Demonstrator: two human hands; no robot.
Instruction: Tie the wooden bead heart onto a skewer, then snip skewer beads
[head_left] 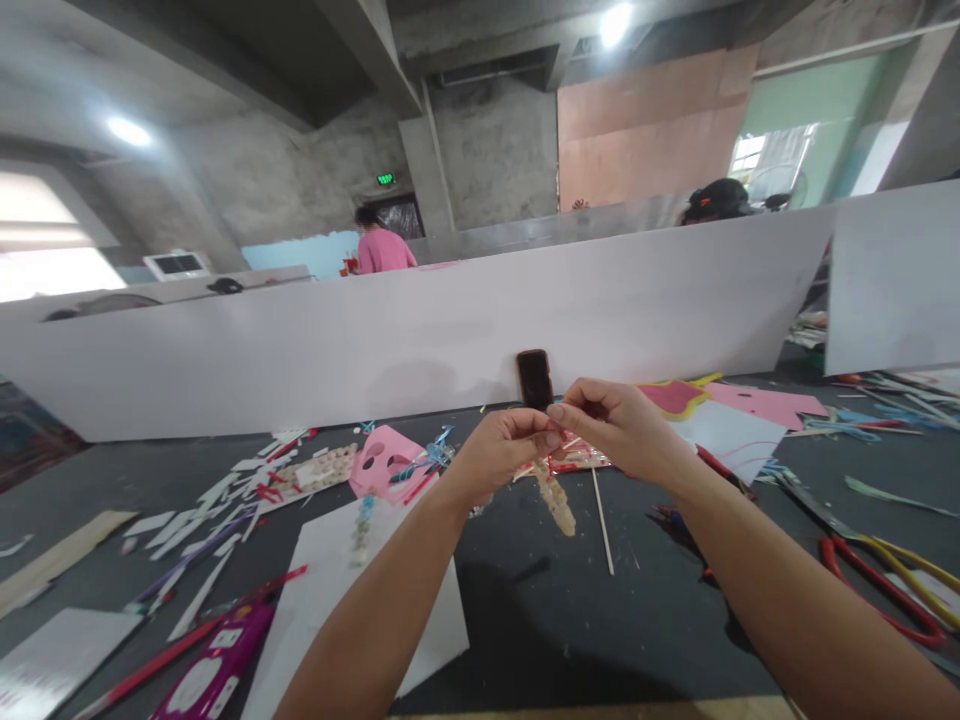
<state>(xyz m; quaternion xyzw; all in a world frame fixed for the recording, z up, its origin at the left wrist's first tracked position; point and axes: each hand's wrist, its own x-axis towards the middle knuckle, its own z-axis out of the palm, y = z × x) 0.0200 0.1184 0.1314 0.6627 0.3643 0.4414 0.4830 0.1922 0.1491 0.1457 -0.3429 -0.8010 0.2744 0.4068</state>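
Observation:
My left hand and my right hand meet in front of me above the dark table, thumb and forefinger pinched in each. Whatever lies between their fingertips is too small to make out. Just below them is a tan, knobbly strip; I cannot tell whether it hangs from the fingers or lies on the table. A red and clear plastic packet is partly hidden behind the hands. To its front lies a thin pale stick. Behind the fingers, a dark phone leans against the white partition.
White sheets, paper scraps and a purple tool lie on the left. Nearby are a pink cutout and a beaded strip. Red-handled scissors lie on the right. A person in pink is beyond the partition.

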